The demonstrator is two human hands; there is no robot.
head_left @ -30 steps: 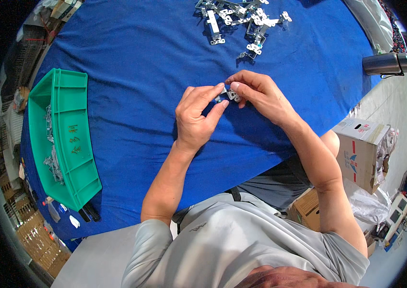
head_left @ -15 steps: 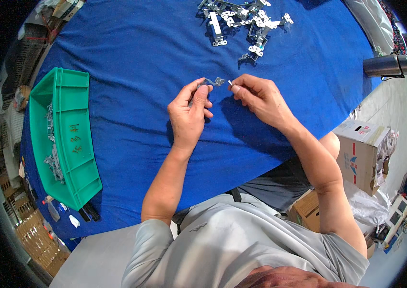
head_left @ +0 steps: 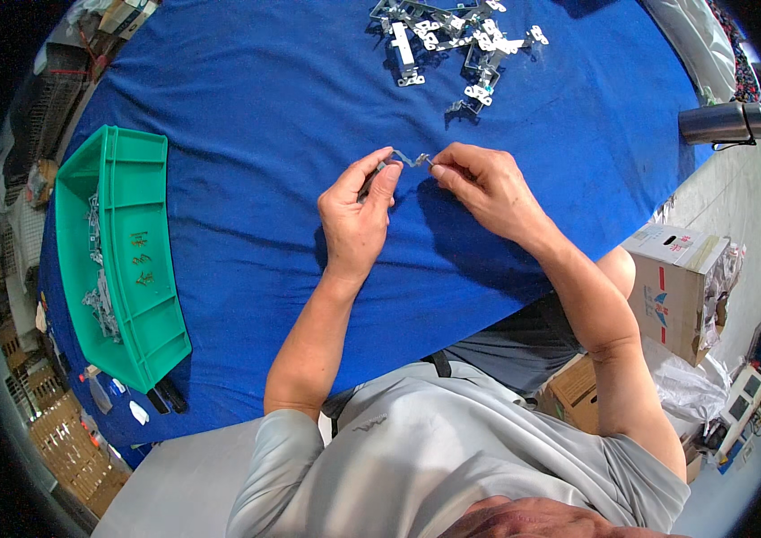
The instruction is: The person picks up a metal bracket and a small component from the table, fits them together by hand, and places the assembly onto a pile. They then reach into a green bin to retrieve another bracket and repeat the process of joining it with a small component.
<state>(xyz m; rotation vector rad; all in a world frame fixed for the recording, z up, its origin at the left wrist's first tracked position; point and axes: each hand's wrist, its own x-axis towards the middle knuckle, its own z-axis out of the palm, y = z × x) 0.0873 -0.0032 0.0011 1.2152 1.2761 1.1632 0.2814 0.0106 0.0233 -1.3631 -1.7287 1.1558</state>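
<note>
Above the blue cloth, my left hand (head_left: 353, 215) pinches a small bent metal bracket (head_left: 409, 160) between thumb and fingers. The bracket's free end points toward my right hand (head_left: 491, 190), whose thumb and forefinger are pressed together right at that end. What sits in the right fingertips is too small to name. Farther out on the cloth lies a loose pile of metal brackets (head_left: 486, 40), with a white bar-shaped metal piece (head_left: 404, 49) at its left side.
A green plastic bin (head_left: 143, 309) stands at the left with more metal parts (head_left: 102, 305) inside. The blue cloth (head_left: 264, 108) covers the table. A steel flask (head_left: 712, 124) lies at the right edge. Cardboard boxes (head_left: 667, 287) are beside me at the right.
My left hand has shifted slightly right, bringing the bracket's end up to the right fingertips. The small white thing seen in the right fingertips earlier no longer shows clearly.
</note>
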